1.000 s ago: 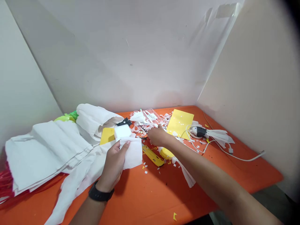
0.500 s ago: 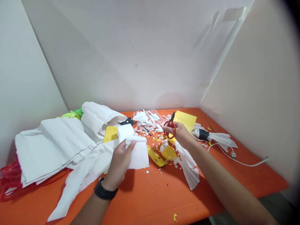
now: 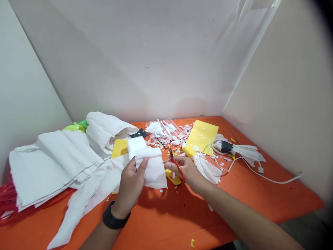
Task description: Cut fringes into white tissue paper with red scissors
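Head view: paper [image 3: 155, 171] in left grip [image 3: 132, 182], scissors [image 3: 178, 167] in right grip [image 3: 191, 173]

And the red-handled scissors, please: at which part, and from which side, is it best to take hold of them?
Probably by the red handles, from the near right side, where the right hand holds them. The rounded handles suit a grip, and the dark blades point away from that hand.

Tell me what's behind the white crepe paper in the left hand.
A white block shows above the crepe paper, which partly covers it; anything fully behind cannot be seen.
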Motion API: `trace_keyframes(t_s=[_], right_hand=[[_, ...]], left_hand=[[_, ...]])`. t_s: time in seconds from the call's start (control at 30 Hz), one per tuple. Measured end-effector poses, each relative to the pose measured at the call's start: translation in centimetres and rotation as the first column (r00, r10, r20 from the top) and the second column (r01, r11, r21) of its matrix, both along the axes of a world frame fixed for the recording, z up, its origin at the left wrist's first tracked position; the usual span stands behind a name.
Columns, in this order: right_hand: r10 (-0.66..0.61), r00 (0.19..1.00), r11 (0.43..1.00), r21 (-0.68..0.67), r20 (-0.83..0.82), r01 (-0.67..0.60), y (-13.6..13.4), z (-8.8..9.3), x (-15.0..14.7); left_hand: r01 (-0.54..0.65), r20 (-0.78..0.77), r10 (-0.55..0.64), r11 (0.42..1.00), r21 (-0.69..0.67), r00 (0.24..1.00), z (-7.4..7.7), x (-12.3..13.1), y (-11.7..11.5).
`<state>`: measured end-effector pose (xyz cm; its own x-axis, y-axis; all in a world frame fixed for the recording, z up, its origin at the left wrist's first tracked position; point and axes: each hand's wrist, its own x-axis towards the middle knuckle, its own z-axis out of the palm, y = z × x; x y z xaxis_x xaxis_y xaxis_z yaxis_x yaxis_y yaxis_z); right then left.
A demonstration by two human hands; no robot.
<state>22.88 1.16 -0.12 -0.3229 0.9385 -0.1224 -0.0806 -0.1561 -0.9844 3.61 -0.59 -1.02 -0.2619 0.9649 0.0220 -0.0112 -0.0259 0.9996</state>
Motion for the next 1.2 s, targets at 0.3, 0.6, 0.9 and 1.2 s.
trace_keyframes(t_s=[0.3, 0.6, 0.9, 1.2], right_hand=[[0.031, 0.999, 0.999, -0.027, -0.038, -0.032, -0.2, 0.4, -0.2], [0.126, 0.986, 0.991, -0.04, -0.11, -0.131, -0.2, 0.4, 0.7], [-0.075, 0.99, 0.993, -0.096, -0.123, 0.063, -0.4, -0.4, -0.6], [0.11, 0.989, 0.993, -0.035, -0.103, -0.114, 0.6, 0.7, 1.6]], left_hand=[[0.382, 0.377, -0.294, 0.905, -0.184, 0.878, 1.6, 0.3, -0.4], [0.238, 0.38, -0.149, 0.95, -0.2, 0.913, 1.7, 0.4, -0.5], [0.051, 0.518, 0.003, 0.995, -0.09, 0.855, 1.6, 1.1, -0.7], [0.256, 0.58, -0.121, 0.954, -0.156, 0.805, 2.6, -0.5, -0.8]])
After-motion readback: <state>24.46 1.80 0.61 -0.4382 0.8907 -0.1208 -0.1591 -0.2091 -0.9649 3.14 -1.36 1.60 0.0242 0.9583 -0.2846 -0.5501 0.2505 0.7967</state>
